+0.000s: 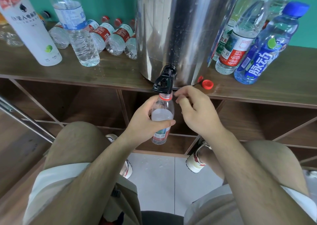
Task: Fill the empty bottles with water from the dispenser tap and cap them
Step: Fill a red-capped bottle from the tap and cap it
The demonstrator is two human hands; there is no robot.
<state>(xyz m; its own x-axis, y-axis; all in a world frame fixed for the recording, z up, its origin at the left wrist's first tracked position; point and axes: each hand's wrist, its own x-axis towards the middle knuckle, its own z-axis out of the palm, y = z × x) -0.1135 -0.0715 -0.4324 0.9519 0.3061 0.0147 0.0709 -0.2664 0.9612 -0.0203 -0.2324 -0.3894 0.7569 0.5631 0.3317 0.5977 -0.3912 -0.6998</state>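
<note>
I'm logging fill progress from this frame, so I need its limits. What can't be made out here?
Head view:
- Water flow: tap sits right over the bottle mouth; no stream visible.
- Bottle's midsection: covered by the left hand.
- Right hand: curled fingers hide whether it holds anything.
- Dispenser top: cut off by upper edge.

Dispenser [180,27]: polished metal, mirror-glossy. Tap [164,82]: black glossy plastic. Bottle [163,111] under it: clear smooth plastic. Shelf top [111,73]: dark wood grain, matt. Loose cap [207,84] at its front edge: red ribbed plastic.
</note>
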